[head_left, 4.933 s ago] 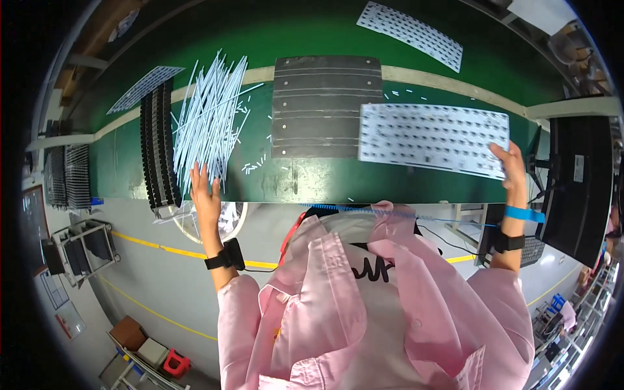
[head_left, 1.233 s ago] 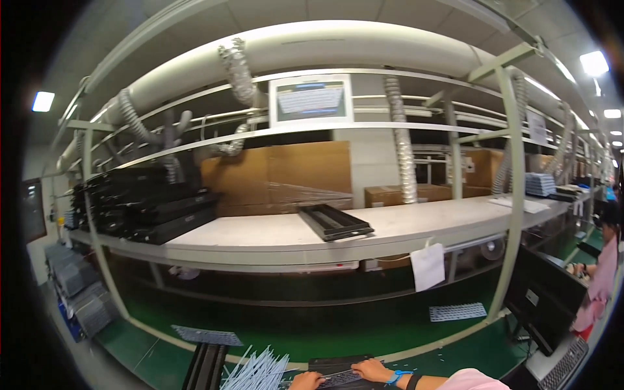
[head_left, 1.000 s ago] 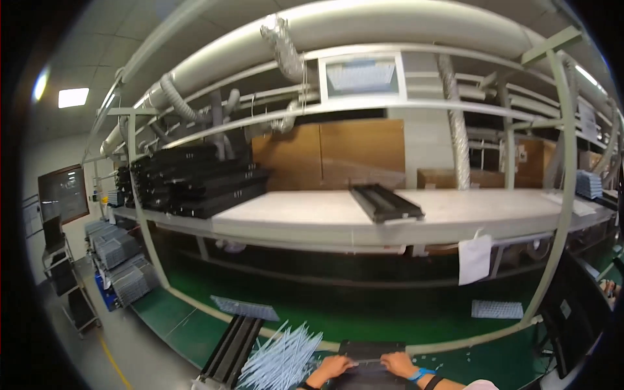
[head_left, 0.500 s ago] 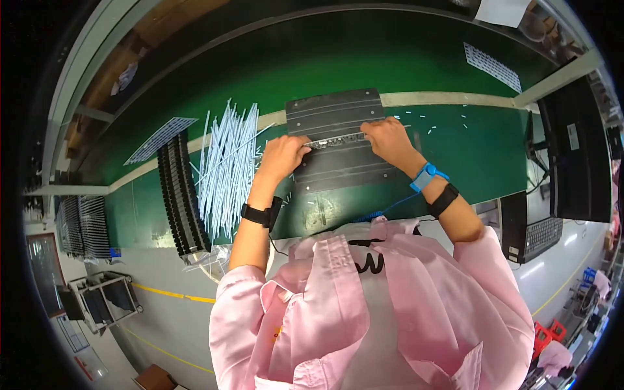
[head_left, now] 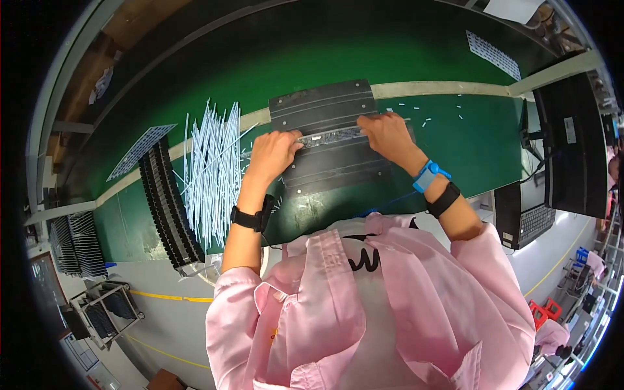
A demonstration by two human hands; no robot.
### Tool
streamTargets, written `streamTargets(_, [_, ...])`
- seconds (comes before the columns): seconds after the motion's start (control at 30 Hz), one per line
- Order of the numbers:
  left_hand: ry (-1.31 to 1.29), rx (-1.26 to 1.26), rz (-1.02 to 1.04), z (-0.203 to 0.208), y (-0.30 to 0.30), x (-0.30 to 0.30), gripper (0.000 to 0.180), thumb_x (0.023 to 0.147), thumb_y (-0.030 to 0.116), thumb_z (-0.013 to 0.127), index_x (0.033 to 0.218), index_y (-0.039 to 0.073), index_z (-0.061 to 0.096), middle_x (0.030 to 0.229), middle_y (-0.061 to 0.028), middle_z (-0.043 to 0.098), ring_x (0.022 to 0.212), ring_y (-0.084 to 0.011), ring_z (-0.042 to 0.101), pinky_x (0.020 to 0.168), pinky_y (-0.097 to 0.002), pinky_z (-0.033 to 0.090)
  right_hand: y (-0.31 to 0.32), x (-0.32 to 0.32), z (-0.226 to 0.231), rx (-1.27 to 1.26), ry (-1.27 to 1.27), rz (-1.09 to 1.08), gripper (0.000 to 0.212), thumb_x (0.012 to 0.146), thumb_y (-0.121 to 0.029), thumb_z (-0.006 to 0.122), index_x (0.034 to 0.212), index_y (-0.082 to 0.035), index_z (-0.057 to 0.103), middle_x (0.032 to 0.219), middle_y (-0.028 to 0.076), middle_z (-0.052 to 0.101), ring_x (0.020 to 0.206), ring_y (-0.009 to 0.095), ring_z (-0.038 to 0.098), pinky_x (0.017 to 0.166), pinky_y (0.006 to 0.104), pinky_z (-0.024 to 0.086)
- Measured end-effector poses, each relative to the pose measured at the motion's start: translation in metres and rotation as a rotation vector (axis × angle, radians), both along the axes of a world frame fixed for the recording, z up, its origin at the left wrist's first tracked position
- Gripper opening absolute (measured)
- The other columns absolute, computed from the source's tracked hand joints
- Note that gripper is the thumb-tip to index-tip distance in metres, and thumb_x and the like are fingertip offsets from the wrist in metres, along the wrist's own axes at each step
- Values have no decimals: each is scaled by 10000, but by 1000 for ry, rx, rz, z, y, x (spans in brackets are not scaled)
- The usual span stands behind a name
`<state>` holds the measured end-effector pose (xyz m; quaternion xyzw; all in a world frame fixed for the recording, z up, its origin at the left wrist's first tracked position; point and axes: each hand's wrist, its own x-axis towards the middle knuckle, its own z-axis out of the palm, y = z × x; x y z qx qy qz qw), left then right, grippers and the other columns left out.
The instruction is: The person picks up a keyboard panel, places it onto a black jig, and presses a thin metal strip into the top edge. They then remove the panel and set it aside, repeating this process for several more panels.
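Note:
A long narrow circuit board strip [head_left: 333, 138] lies across a black grooved plate [head_left: 325, 173]. My left hand [head_left: 274, 155] is closed on the strip's left end, thumb and fingers pinched together. At the other end my right hand [head_left: 389, 140] also pinches the strip, with its fingers curled. Small parts show along the board between the hands, too fine to name. To the left of my left hand is a loose heap of thin pale-blue sticks [head_left: 214, 172].
A black slotted rack [head_left: 170, 201] stands left of the sticks, near a white perforated sheet [head_left: 140, 153]. Small pale pieces [head_left: 426, 122] lie scattered on the green table [head_left: 474, 153]. At the right are a black monitor [head_left: 575, 143] and a keyboard [head_left: 536, 224]. A blue cord [head_left: 406, 197] runs near my right wrist.
The whole view has shifted and turned slightly, so the plate and sticks appear farther left. Both hands keep their hold on the ends of the circuit board strip.

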<state>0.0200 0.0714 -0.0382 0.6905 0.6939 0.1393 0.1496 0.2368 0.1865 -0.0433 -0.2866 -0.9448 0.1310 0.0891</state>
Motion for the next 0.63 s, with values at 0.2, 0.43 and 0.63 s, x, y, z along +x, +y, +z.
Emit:
streamTargets(0.2, [-23, 57, 56, -26, 44, -41, 329, 706, 292, 628, 957, 83, 584, 751, -153, 593, 749, -324, 563, 613, -400, 422, 59, -35, -26, 62, -14, 69, 169, 704, -119, 580, 862, -81, 534, 858, 113, 593, 843, 294, 549, 757, 398, 392])
streamTargets(0.43, [-84, -24, 165, -54, 68, -56, 433, 627, 363, 682, 955, 95, 592, 797, -152, 601, 753, -316, 576, 630, -397, 438, 95, -62, -55, -203, -329, -174, 290, 668, -220, 606, 917, -74, 572, 971, 140, 582, 935, 288, 536, 850, 425, 359])
streamTargets(0.63, [-5, 34, 152, -20, 33, -19, 551, 584, 449, 715, 958, 62, 596, 827, -183, 607, 829, -296, 583, 707, -378, 447, 56, -35, 9, -381, -399, -57, 544, 602, -293, 690, 1088, -98, 542, 1187, 196, 467, 1152, 262, 409, 920, 465, 319])
